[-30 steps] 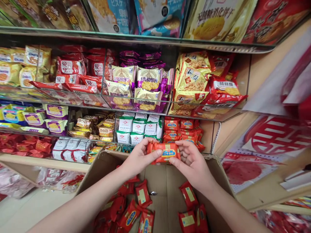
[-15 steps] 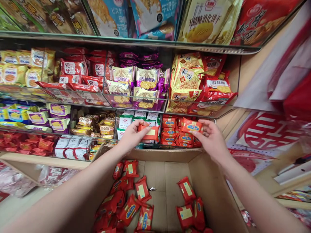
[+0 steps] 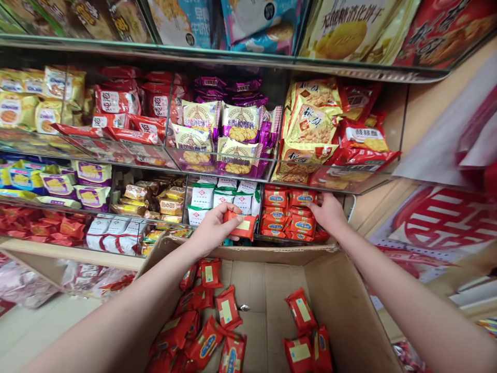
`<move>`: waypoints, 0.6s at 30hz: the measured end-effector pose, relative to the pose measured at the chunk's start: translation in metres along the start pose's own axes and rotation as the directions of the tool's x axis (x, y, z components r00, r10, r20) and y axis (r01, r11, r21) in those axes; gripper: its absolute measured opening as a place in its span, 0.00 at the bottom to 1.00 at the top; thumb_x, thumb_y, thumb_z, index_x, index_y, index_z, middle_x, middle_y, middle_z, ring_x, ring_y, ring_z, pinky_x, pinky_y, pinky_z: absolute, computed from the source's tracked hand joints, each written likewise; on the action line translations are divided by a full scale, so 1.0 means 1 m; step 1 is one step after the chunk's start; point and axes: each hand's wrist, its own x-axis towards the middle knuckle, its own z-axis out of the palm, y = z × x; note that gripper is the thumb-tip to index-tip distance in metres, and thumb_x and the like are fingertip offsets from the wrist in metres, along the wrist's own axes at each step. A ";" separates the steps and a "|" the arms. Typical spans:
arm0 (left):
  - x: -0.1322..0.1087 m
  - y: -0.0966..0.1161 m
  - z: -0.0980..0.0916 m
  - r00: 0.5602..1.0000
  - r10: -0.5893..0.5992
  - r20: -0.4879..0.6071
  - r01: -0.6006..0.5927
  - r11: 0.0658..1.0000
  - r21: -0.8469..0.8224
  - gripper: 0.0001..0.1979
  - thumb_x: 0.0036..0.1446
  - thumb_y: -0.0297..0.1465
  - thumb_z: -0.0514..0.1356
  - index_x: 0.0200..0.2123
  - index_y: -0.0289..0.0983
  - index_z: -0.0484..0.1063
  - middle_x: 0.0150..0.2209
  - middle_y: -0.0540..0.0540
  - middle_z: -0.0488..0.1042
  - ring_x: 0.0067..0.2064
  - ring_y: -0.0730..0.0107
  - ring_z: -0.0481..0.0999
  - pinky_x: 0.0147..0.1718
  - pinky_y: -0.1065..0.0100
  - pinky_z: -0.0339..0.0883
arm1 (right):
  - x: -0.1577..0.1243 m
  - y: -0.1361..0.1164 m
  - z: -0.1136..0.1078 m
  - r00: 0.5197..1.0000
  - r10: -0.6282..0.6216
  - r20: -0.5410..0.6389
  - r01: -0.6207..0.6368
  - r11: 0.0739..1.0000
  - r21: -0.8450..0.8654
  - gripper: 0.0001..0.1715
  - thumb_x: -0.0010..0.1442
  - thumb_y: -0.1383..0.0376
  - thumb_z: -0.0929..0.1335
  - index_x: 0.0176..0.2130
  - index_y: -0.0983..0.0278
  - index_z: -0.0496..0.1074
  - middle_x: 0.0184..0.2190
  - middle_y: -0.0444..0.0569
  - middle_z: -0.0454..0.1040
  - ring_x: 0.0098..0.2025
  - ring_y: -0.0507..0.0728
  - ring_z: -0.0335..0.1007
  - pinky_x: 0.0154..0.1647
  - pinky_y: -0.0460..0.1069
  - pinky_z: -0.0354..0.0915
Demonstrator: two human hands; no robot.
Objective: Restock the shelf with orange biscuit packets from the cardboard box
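Note:
My left hand point(image 3: 215, 228) pinches a small red snack packet point(image 3: 244, 226), its pale label facing me, above the far edge of an open cardboard box point(image 3: 256, 280). In the lower shelf compartment, my right hand point(image 3: 329, 211) has its fingers at the right end of another red snack packet point(image 3: 303, 197), which lies on top of a stack of red packets point(image 3: 275, 213). Part of its fingertips is hidden behind that packet. Loose red packets point(image 3: 227, 307) lie in the box, most on the left and several on the right.
White-and-green packets point(image 3: 202, 196) fill the compartment left of the red stack. Above are purple-and-cream biscuit packets point(image 3: 238, 123) and yellow packets point(image 3: 310, 122) behind a clear shelf lip. A wooden panel point(image 3: 419, 119) borders the shelves on the right.
My right hand has carried its red packet away from me and down onto the stack in the compartment. My left hand still holds its packet, shifted slightly right and lower in view.

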 end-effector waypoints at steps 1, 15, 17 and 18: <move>0.000 0.000 0.000 1.000 -0.001 0.012 0.001 1.000 0.009 0.14 0.45 0.36 0.62 0.32 0.37 0.62 0.23 0.56 0.64 0.22 0.81 0.65 0.19 0.77 0.66 | 0.001 0.000 0.000 1.000 -0.012 0.008 0.013 0.999 -0.044 0.21 0.49 0.65 0.65 0.45 0.67 0.65 0.37 0.55 0.72 0.38 0.61 0.69 0.42 0.55 0.64; 0.001 -0.003 -0.001 0.998 0.044 0.046 -0.048 0.993 0.108 0.12 0.47 0.35 0.60 0.32 0.37 0.63 0.24 0.56 0.60 0.23 0.82 0.62 0.21 0.78 0.62 | -0.019 -0.020 -0.010 0.978 -0.206 0.009 0.197 0.920 -0.338 0.26 0.51 0.61 0.65 0.49 0.68 0.64 0.40 0.61 0.64 0.45 0.69 0.61 0.45 0.62 0.59; 0.001 -0.004 -0.001 0.997 0.054 0.057 -0.060 0.990 0.124 0.11 0.47 0.35 0.60 0.32 0.37 0.63 0.24 0.56 0.59 0.23 0.82 0.60 0.21 0.78 0.61 | -0.024 -0.029 -0.010 0.938 -0.345 0.034 0.338 0.891 -0.303 0.23 0.54 0.62 0.63 0.49 0.66 0.65 0.40 0.61 0.65 0.45 0.68 0.61 0.45 0.61 0.60; 0.001 -0.004 -0.001 0.996 0.056 0.065 -0.065 0.989 0.136 0.11 0.48 0.35 0.60 0.32 0.37 0.63 0.23 0.56 0.59 0.23 0.82 0.60 0.21 0.79 0.61 | -0.026 -0.033 -0.009 0.910 -0.408 0.068 0.411 0.873 -0.260 0.21 0.55 0.62 0.63 0.48 0.65 0.66 0.40 0.59 0.65 0.44 0.66 0.61 0.45 0.59 0.60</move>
